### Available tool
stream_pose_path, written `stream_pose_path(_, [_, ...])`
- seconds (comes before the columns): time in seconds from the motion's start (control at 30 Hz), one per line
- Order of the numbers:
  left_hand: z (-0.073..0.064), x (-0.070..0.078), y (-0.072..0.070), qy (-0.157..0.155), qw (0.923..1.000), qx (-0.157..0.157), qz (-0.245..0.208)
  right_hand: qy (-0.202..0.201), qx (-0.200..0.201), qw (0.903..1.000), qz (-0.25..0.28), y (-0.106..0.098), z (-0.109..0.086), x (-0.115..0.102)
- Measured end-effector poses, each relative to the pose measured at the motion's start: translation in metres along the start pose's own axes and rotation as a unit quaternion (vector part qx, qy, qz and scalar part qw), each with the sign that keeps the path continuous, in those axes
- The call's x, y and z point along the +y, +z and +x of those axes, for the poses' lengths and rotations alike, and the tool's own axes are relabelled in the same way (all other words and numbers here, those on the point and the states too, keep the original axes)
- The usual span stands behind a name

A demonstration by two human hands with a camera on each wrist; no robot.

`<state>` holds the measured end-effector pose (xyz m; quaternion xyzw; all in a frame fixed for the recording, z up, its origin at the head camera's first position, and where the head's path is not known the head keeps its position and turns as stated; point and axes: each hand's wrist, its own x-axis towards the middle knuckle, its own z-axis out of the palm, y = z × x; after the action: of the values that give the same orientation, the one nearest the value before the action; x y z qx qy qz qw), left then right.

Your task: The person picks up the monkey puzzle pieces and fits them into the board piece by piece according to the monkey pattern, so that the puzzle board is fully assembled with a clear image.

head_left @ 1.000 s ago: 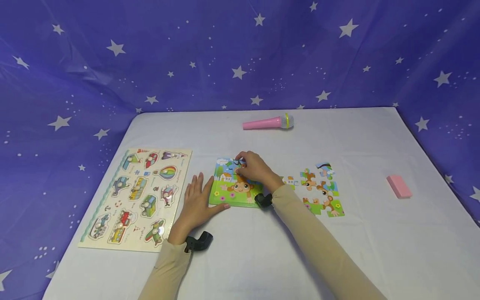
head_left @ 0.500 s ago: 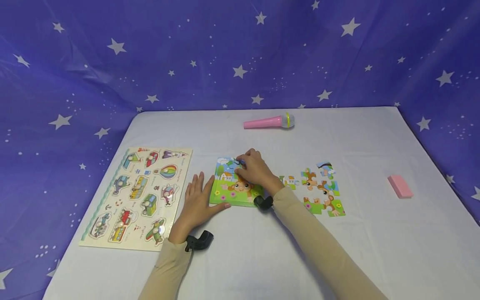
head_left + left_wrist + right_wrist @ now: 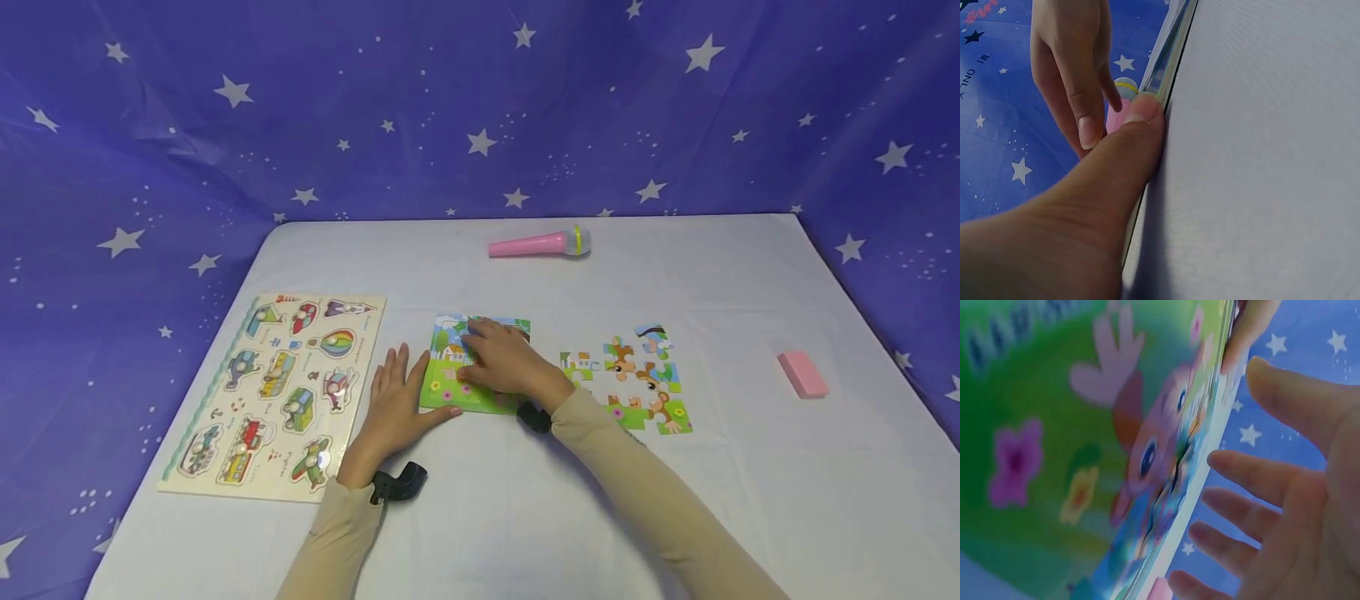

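Observation:
A monkey jigsaw puzzle point(image 3: 450, 393) lies in its green-bordered tray at the middle of the white table. My left hand point(image 3: 393, 412) lies spread at the tray's left side, fingers straight. In the left wrist view its thumb point(image 3: 1138, 119) touches the tray's edge. Over the puzzle's upper right part hovers or rests my right hand point(image 3: 508, 362), hiding the monkey's head. In the right wrist view the right fingers point(image 3: 1235, 512) are spread and hold nothing; whether the tips touch the puzzle I cannot tell. Right of the tray lie several loose jigsaw pieces point(image 3: 662, 408).
A wooden peg board with vehicle pictures point(image 3: 281, 446) lies at the left. Behind the puzzle is a pink toy microphone point(image 3: 528, 246). At the right sits a pink block point(image 3: 802, 375). A blue star-patterned cloth point(image 3: 420, 100) hangs behind the table.
My right hand has gone from pinching at a piece near the puzzle's upper part to lying flatter over it with straighter fingers. The left hand has stayed in place.

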<state>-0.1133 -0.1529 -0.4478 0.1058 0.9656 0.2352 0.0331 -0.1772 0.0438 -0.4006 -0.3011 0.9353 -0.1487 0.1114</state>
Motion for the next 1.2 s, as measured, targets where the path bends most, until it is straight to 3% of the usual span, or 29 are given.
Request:
stream_pose_path(0.13, [-0.0002, 0.0003, -0.0004, 0.000, 1.0000, 0.005, 0.002, -0.022, -0.021, 0.9995, -0.002, 0.0017, -0.0044, -0.0078])
stream_pose_path(0.37, [0.0004, 0.0003, 0.0012, 0.000, 0.9999, 0.008, 0.009, -0.017, -0.041, 0.9989, -0.017, 0.0046, -0.0077, -0.0103])
stream_pose_path(1.2, [0.0007, 0.0003, 0.0007, 0.001, 0.9999, 0.009, 0.009, -0.024, -0.035, 0.9985, -0.034, 0.0049, -0.0086, -0.0072])
